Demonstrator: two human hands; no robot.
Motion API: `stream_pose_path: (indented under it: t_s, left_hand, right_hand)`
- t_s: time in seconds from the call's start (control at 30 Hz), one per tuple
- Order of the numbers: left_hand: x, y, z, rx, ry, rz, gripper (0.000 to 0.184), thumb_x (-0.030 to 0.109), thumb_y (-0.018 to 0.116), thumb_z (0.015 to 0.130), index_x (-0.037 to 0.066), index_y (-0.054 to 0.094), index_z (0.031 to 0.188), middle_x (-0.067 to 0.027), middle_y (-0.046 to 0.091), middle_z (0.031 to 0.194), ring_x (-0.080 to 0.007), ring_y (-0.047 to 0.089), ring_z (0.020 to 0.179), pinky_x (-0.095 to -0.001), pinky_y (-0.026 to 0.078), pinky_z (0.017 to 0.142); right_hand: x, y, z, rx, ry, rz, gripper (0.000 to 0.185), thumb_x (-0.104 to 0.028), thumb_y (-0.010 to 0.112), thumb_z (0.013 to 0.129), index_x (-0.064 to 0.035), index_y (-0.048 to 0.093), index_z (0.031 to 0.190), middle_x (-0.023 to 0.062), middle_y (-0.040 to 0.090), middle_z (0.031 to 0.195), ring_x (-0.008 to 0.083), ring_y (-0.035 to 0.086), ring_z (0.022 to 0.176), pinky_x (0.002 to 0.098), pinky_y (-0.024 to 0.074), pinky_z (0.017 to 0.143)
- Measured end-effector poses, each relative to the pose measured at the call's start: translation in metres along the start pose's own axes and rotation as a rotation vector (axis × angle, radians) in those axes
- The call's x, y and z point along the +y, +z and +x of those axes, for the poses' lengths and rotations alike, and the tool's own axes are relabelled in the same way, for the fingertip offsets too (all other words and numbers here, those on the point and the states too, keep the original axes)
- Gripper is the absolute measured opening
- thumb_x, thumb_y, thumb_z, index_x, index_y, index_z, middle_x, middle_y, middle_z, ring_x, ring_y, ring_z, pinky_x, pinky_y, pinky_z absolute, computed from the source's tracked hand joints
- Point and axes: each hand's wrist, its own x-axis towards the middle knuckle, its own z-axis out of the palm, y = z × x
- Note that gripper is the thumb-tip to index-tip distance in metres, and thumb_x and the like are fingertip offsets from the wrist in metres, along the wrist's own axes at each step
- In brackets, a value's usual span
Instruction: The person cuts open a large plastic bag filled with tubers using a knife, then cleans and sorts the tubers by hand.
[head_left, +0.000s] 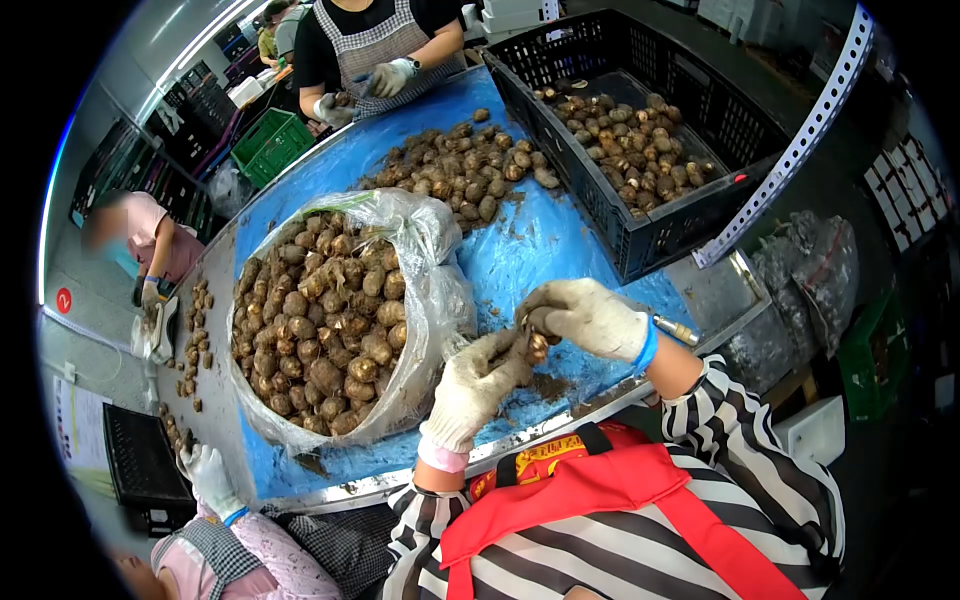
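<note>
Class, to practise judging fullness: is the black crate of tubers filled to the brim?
No, bare bottom shows in the black crate, and its tubers lie below the rim.

Lit ceiling tubes [207, 41], fisheye bending, black vignette

A produce workroom: tubers [320, 340] heaped in a bag [447, 310] left of the grip, a crate [660, 237] beyond it rightward, aproned workers [365, 45] around the table [520, 255], crate stacks [205, 100] far off leftward.
</note>
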Motion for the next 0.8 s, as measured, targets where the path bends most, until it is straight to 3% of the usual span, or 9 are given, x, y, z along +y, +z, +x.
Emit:
stream_pose_path:
  t_s: [0.1,0.27,0.37,0.47,0.67,0.7,0.73,0.77,0.8]
  left_hand:
    - [-0.002,0.006,0.003,0.056,0.04,-0.236,0.038,0.013,0.065,0.097,-0.003,0.064,0.131,-0.0062,0.074,0.106,-0.0114,0.067,0.093,-0.0253,0.054,0.082]
    - [0.003,0.008,0.006,0.077,-0.013,-0.062,0.037,0.016,0.066,0.097,-0.004,0.065,0.128,-0.0073,0.074,0.103,-0.0107,0.066,0.09,-0.0251,0.053,0.08]
    - [0.011,0.014,0.007,0.16,-0.016,0.245,0.032,0.02,0.066,0.096,-0.002,0.068,0.12,-0.0148,0.073,0.098,-0.019,0.07,0.086,-0.031,0.054,0.076]
    - [0.005,0.016,0.012,0.212,0.195,0.565,0.028,0.022,0.066,0.095,0.0,0.071,0.111,-0.0223,0.07,0.095,-0.0315,0.07,0.085,-0.0388,0.053,0.073]
    - [0.01,0.019,0.007,0.141,0.195,0.746,0.029,0.019,0.07,0.095,-0.003,0.071,0.114,-0.0185,0.073,0.098,-0.0204,0.072,0.091,-0.0317,0.056,0.08]
    - [0.004,0.018,0.007,0.113,0.218,0.623,0.03,0.018,0.071,0.095,-0.003,0.07,0.116,-0.0175,0.073,0.101,-0.02,0.072,0.093,-0.0312,0.056,0.082]
    - [-0.005,0.016,0.008,0.088,0.242,0.499,0.031,0.016,0.071,0.094,-0.003,0.07,0.118,-0.0166,0.073,0.104,-0.0197,0.071,0.095,-0.0308,0.056,0.083]
    - [-0.009,0.014,0.009,0.066,0.268,0.377,0.032,0.015,0.071,0.094,-0.004,0.069,0.12,-0.0157,0.073,0.107,-0.0194,0.071,0.096,-0.0304,0.056,0.085]
    - [0.009,0.02,0.005,0.028,0.029,-0.047,0.038,0.01,0.072,0.09,-0.003,0.067,0.126,-0.0133,0.071,0.118,-0.0208,0.068,0.108,-0.0308,0.053,0.097]
  right_hand:
    - [0.004,-0.002,-0.014,0.039,-0.059,0.22,0.032,-0.005,0.057,0.094,-0.0015,0.069,0.124,0.0165,0.073,0.112,0.0194,0.07,0.098,0.0318,0.0545,0.087]
    - [0.012,0.006,-0.021,0.131,-0.451,-0.173,0.04,-0.004,0.069,0.084,-0.0052,0.07,0.124,0.0152,0.07,0.096,0.0316,0.068,0.092,0.0389,0.0548,0.084]
    - [0.021,0.02,-0.023,0.298,-0.505,-0.41,0.037,-0.004,0.068,0.083,-0.0075,0.072,0.12,0.0141,0.071,0.094,0.0335,0.068,0.089,0.0415,0.0552,0.081]
    - [0.025,0.029,-0.021,0.302,-0.361,-0.531,0.024,-0.008,0.069,0.084,-0.0077,0.074,0.107,0.0149,0.072,0.091,0.0339,0.07,0.084,0.0422,0.0553,0.075]
    - [0.045,0.031,-0.007,0.212,-0.044,-0.281,0.021,-0.012,0.063,0.087,-0.0033,0.072,0.103,0.0182,0.073,0.086,0.0342,0.072,0.078,0.0432,0.057,0.073]
    - [0.05,0.027,-0.003,0.174,0.014,-0.215,0.022,-0.014,0.061,0.088,-0.0026,0.071,0.104,0.018,0.074,0.086,0.0344,0.072,0.077,0.0437,0.0574,0.074]
    - [0.047,0.02,-0.002,-0.053,0.298,0.073,0.025,-0.015,0.061,0.089,-0.0013,0.071,0.107,0.02,0.073,0.089,0.0335,0.072,0.082,0.0416,0.0566,0.077]
    - [0.05,0.022,-0.005,-0.093,0.223,0.058,0.025,-0.015,0.06,0.09,-0.0012,0.071,0.108,0.0206,0.073,0.091,0.0333,0.072,0.085,0.041,0.0563,0.079]
    - [0.057,0.029,-0.01,-0.132,0.148,0.04,0.025,-0.016,0.059,0.091,-0.0011,0.07,0.108,0.0213,0.073,0.093,0.0331,0.071,0.087,0.0405,0.0559,0.081]
